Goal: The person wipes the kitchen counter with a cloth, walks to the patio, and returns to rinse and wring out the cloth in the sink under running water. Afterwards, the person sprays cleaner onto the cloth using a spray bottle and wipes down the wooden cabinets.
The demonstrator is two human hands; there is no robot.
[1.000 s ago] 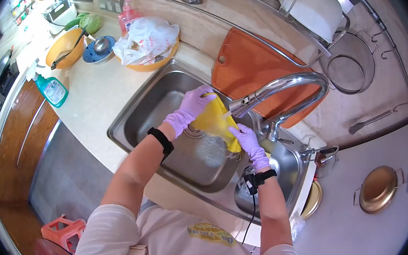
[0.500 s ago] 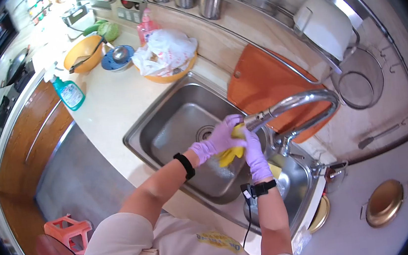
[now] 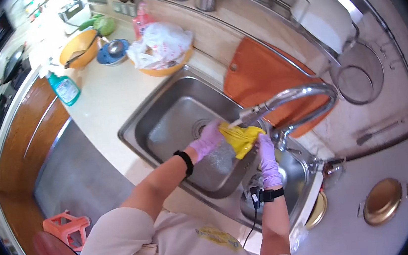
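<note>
A wet-looking yellow cloth (image 3: 243, 139) is stretched between my two hands over the large sink basin (image 3: 154, 108). My left hand (image 3: 208, 138), in a purple glove, is closed on the cloth's left end. The cloth's right end is gripped by my right hand (image 3: 266, 150), gloved the same way. Right above the cloth is the spout of the chrome faucet (image 3: 304, 89), with water running from it. Splashing water shows in the basin below. My left fingertips are partly hidden.
An orange cutting board (image 3: 264, 81) leans on the wall behind the faucet. A smaller basin (image 3: 296, 180) is at right. On the counter (image 3: 107, 110) are a green spray bottle (image 3: 64, 89), a yellow bowl (image 3: 80, 48) and a white plastic bag (image 3: 163, 44). A red stool (image 3: 67, 226) stands on the floor.
My hands have moved apart, the left one leftward and the right one slightly right and down. The bunched yellow cloth is now spread out between them.
</note>
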